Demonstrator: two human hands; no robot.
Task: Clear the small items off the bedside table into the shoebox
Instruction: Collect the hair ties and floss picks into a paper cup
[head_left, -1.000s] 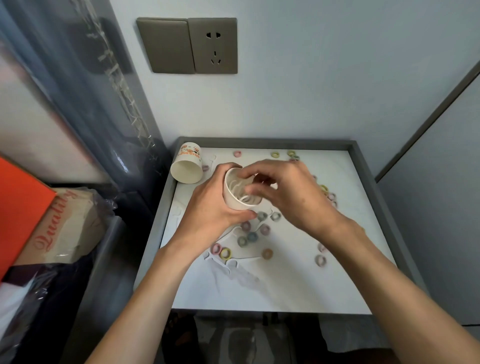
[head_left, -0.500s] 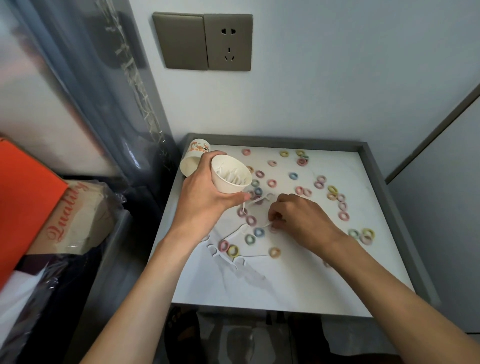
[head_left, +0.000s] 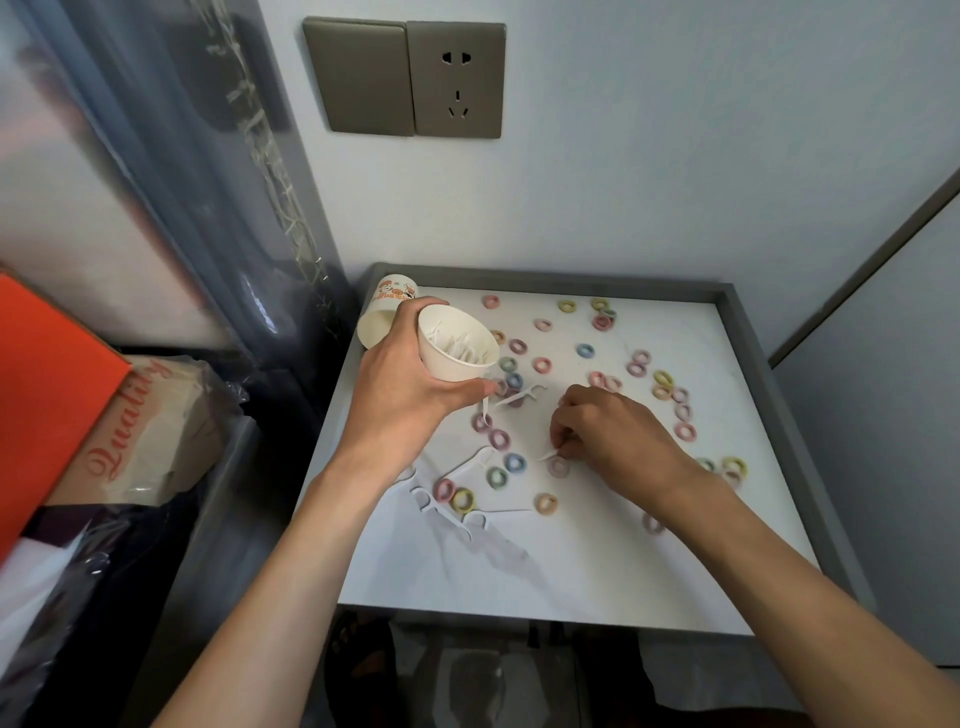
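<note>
My left hand (head_left: 400, 400) grips a white paper cup (head_left: 457, 348) tilted above the bedside table's white top (head_left: 597, 561); several white floss picks lie inside the cup. My right hand (head_left: 613, 436) rests low on the table with its fingertips pinching a white floss pick (head_left: 546, 456). More floss picks (head_left: 467, 467) lie loose near the table's left front. Several small coloured hair-tie rings (head_left: 587, 349) are scattered across the top. An orange shoebox lid (head_left: 47, 405) shows at the far left.
A second paper cup (head_left: 382, 317) lies on its side at the table's back left corner. A grey raised rim (head_left: 779, 415) borders the table. A switch and socket plate (head_left: 405, 78) sits on the wall. A plastic-wrapped bag (head_left: 150, 431) lies left of the table.
My right hand left the cup and dropped to the table surface, where it now pinches a floss pick. My left hand shifted the cup to the left and back.
</note>
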